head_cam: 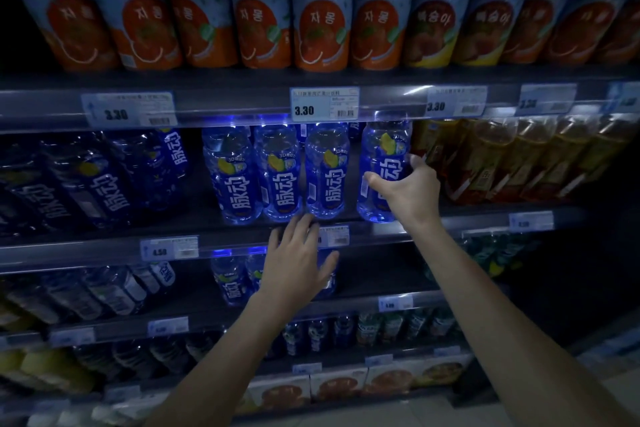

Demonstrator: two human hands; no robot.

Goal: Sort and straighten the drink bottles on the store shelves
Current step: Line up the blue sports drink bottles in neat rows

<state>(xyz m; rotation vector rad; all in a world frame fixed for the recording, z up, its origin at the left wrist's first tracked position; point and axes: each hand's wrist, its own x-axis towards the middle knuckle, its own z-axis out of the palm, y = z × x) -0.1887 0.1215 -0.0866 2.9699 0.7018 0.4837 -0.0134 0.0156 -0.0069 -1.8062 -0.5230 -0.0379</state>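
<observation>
The right hand (410,192) was wrapped round the end bottle (382,149), a little right of the frame's centre, with the thumb across the label and the fingers curling behind. That end bottle stood on the middle shelf (242,242), its base at the front lip, and it seemed to lean slightly. The left hand (298,260) hung lower, near the centre of the frame. Its fingers were spread and held nothing, the tips just at the shelf's front rail and partly covering a price tag (334,236).

Three more blue bottles (277,177) stood close together to the left of the held one, labels forward, and a plain gap separated them from it. Further left, in the dim part of the frame, other blue ones (104,180) slanted every way. That may have been partly the wide lens, and I could not be sure. Amber bottles (502,159) crowded the right of the same shelf, just beside the end bottle. A row of cans (322,24) ran across the top of the frame.

To my eye the step in hand was squaring up this front row of blue drinks, with the fourth one being set in place. The next move, I would guess, called for sliding it left to close the gap, setting it upright and turning its label to match the others. The free hand was well placed to steady the neighbours so they were not knocked over.
</observation>
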